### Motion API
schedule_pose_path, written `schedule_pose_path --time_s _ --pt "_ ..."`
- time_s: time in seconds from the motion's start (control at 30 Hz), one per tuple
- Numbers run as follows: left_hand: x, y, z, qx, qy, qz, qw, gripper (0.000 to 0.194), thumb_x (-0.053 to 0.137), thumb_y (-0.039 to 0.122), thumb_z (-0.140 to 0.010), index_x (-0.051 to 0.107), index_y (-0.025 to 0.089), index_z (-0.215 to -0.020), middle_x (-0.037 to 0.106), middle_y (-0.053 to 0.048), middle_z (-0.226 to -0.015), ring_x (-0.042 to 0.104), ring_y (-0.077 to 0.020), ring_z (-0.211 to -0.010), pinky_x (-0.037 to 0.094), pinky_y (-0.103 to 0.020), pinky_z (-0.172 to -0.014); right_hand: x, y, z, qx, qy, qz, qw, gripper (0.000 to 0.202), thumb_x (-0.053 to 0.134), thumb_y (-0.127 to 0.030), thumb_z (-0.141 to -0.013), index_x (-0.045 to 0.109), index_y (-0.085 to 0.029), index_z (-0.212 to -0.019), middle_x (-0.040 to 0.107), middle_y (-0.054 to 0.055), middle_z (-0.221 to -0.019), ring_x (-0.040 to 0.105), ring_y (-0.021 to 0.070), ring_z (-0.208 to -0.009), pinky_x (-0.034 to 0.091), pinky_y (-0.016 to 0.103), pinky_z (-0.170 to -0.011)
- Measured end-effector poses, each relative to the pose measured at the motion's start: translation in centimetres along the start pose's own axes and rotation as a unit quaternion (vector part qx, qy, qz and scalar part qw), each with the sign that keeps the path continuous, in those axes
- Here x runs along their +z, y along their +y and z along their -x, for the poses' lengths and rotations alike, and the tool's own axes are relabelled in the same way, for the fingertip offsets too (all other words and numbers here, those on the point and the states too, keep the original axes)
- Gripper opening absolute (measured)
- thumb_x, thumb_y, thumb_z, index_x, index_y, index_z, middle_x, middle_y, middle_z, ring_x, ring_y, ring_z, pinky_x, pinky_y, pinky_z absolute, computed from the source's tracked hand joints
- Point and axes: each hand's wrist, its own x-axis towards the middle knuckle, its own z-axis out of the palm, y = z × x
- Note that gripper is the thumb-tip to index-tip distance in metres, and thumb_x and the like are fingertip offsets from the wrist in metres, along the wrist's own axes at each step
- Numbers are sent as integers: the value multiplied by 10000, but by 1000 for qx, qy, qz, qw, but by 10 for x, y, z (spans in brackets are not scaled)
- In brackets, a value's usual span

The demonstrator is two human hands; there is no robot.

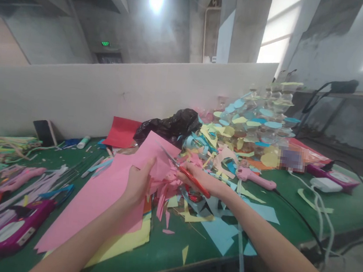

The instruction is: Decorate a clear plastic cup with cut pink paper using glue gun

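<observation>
My left hand (138, 181) grips a piece of pink paper (158, 148), thumb on top, above the larger pink sheets (96, 196) on the table. In my right hand (201, 179) is a pair of scissors with red handles (192, 182). The metal blades point up and left beside the right edge of the held paper; whether they touch it I cannot tell. Beneath both hands lies a heap of pink paper scraps (163, 190). Yellow paper (123, 245) shows under the pink sheets.
Blue offcuts (219, 234) and a pink glue gun (257, 178) lie right. Plastic bottles with paper discs (258, 123) stand behind, beside a black plastic bag (183, 123). Left are a phone (44, 132), purple device (17, 226) and another pink glue gun (24, 178). Cables hang off the right edge.
</observation>
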Motion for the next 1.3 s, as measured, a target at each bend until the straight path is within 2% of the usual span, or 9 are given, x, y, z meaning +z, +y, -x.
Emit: schedule_pose_path --time_s 0.23,0.47,0.67,0.77,0.83,0.9,1.0,1.17,1.3 --pt "0 1 0 19 24 36 999 522 752 533 -663 338 259 -501 256 111 -329 239 -66 -252 200 -219 -258 2 1 -5 14 2 15 1000 512 584 -690 -830 470 -201 -728 449 -54 -638 404 109 -572 315 255 -558" --pt "2 2 2 4 16 7 1000 558 760 528 -644 298 266 -470 222 113 -314 237 -67 -243 216 -224 -262 3 -3 2 5 -8 -2 1000 472 637 -650 -819 437 -226 -871 514 -39 -765 450 127 -636 381 264 -593" --pt "1 -2 1 1 16 -3 1000 515 739 528 -671 345 248 -493 244 117 -323 244 -65 -256 223 -220 -284 3 -1 -2 23 -3 5 1000 497 584 -695 -830 482 -209 -825 495 -37 -711 452 127 -613 369 263 -587" --pt "2 -1 1 31 16 31 999 378 743 490 -684 517 198 -605 427 85 -407 398 -89 -341 345 -222 -372 2 0 -4 13 -3 12 1000 516 572 -710 -827 487 -203 -785 481 -40 -689 442 121 -601 344 258 -575" --pt "3 0 0 53 11 62 997 338 748 470 -689 627 173 -794 610 28 -575 579 -144 -520 477 -261 -533 3 1 -5 9 -4 14 1000 516 570 -705 -831 478 -202 -759 467 -43 -674 434 119 -597 334 256 -568" --pt "4 1 0 65 9 73 995 383 751 466 -690 655 167 -908 689 -19 -717 660 -194 -708 520 -306 -681 4 2 -5 9 -8 7 1000 506 581 -694 -831 466 -206 -761 442 -51 -658 410 115 -587 325 254 -557" --pt "5 3 1 77 9 59 995 388 759 462 -689 660 156 -905 702 -35 -772 663 -207 -788 512 -305 -730 4 2 -3 2 -14 -1 1000 470 588 -664 -845 444 -217 -825 435 -58 -684 382 111 -584 332 256 -556" --pt "7 3 5 61 -9 57 996 393 776 463 -674 648 141 -858 671 -16 -750 604 -157 -663 483 -265 -620 2 -1 0 1 -12 20 1000 457 547 -658 -876 427 -220 -826 470 -51 -698 406 119 -597 363 271 -588" --pt "3 -2 1 46 10 57 997 432 788 478 -662 648 144 -897 673 -12 -768 605 -156 -673 485 -271 -625 0 -1 -2 22 -13 24 999 474 564 -674 -857 467 -214 -790 481 -49 -658 436 118 -577 348 252 -557"
